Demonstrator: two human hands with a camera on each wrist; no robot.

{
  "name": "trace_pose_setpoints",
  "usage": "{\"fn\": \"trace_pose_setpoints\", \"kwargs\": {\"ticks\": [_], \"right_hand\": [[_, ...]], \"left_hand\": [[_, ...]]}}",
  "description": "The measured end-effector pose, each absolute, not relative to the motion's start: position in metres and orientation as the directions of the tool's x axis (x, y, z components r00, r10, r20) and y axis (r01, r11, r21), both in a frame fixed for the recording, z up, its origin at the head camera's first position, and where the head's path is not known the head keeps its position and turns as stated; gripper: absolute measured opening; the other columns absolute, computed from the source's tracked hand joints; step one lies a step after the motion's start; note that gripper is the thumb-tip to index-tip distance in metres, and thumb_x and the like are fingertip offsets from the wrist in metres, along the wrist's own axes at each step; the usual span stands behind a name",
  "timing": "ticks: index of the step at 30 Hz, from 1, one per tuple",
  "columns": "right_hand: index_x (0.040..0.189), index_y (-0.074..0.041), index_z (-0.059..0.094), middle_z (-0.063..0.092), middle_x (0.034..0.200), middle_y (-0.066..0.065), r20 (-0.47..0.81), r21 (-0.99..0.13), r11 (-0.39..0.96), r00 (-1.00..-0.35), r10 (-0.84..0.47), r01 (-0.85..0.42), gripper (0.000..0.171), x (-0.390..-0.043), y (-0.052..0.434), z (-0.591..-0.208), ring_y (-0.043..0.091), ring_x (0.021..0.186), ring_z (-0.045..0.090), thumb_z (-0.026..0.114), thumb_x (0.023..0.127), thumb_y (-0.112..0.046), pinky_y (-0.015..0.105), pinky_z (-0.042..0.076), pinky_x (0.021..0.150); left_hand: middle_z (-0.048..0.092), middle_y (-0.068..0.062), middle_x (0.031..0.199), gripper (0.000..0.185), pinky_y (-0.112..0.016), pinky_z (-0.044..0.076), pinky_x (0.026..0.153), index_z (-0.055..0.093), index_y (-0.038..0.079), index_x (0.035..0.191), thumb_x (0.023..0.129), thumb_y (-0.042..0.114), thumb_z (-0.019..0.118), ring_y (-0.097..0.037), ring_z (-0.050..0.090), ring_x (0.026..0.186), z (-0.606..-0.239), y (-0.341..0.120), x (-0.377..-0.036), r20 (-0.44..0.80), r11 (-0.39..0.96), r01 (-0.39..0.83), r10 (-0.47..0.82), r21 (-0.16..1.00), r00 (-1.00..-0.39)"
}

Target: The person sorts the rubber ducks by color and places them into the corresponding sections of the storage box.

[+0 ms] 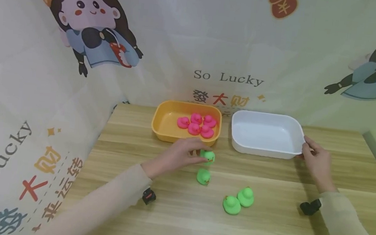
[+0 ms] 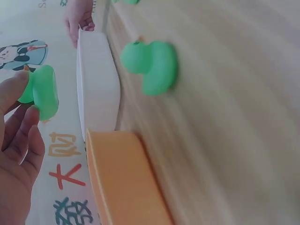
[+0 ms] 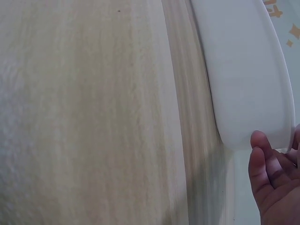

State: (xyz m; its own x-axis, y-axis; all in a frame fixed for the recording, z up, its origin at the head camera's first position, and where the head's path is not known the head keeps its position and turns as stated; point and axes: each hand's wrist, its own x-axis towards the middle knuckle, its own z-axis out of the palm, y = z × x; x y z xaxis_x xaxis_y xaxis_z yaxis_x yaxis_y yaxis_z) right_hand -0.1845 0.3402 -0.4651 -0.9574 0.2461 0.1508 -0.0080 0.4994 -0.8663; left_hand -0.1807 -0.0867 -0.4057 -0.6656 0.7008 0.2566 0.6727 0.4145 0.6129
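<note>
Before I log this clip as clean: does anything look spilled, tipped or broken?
Nothing stands out. Five pink ducks sit in the orange tub, the white tub is upright, three green ducks stand upright on the table. The left hand pinches a fourth; the right hand holds the white tub's rim.

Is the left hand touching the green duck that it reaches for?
Touching. In the left wrist view the left hand pinches the green duck between its fingertips.
</note>
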Motion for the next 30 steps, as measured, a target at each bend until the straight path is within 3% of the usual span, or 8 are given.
{"fn": "trace_pose_setpoints", "kwargs": {"ticks": [8, 13, 21, 30], "right_hand": [[0.136, 0.001, 0.045, 0.053, 0.122, 0.032, 0.149, -0.855, 0.519, -0.958, 0.245, 0.000, 0.046, -0.187, 0.346, -0.465, -0.005, 0.061, 0.062, 0.042, 0.098, -0.024, 0.013, 0.053, 0.056], [0.135, 0.003, 0.045, 0.051, 0.123, 0.033, 0.154, -0.871, 0.492, -0.960, 0.233, -0.020, 0.044, -0.187, 0.346, -0.467, -0.006, 0.062, 0.061, 0.043, 0.098, -0.021, 0.014, 0.054, 0.059], [0.134, 0.002, 0.048, 0.055, 0.117, 0.034, 0.162, -0.871, 0.491, -0.950, 0.269, -0.010, 0.044, -0.187, 0.343, -0.470, -0.001, 0.058, 0.063, 0.043, 0.097, -0.022, 0.014, 0.053, 0.054], [0.136, 0.002, 0.046, 0.053, 0.120, 0.034, 0.152, -0.878, 0.479, -0.957, 0.245, -0.017, 0.044, -0.186, 0.342, -0.469, -0.002, 0.062, 0.063, 0.043, 0.098, -0.022, 0.015, 0.055, 0.058]], "left_hand": [[0.062, 0.011, 0.097, 0.032, -0.015, 0.049, 0.074, 0.066, 0.015, 0.115, 0.085, 0.025, 0.069, -0.005, 0.053, 0.085, -0.395, -0.033, -0.230, 0.183, 0.430, 0.662, 0.739, 0.614, -0.649], [0.061, 0.007, 0.103, 0.035, -0.015, 0.048, 0.077, 0.064, 0.011, 0.118, 0.087, 0.027, 0.067, -0.007, 0.054, 0.088, -0.394, 0.000, -0.260, 0.121, 0.483, 0.638, 0.733, 0.600, -0.669], [0.064, 0.003, 0.109, 0.032, -0.018, 0.045, 0.084, 0.064, 0.013, 0.118, 0.089, 0.026, 0.065, -0.009, 0.054, 0.094, -0.393, 0.049, -0.291, 0.046, 0.598, 0.668, 0.729, 0.443, -0.683], [0.061, 0.003, 0.090, 0.019, -0.020, 0.042, 0.078, 0.067, 0.011, 0.100, 0.089, 0.028, 0.064, -0.011, 0.049, 0.084, -0.411, 0.091, -0.300, -0.007, 0.609, 0.727, 0.768, 0.318, -0.641]]}}
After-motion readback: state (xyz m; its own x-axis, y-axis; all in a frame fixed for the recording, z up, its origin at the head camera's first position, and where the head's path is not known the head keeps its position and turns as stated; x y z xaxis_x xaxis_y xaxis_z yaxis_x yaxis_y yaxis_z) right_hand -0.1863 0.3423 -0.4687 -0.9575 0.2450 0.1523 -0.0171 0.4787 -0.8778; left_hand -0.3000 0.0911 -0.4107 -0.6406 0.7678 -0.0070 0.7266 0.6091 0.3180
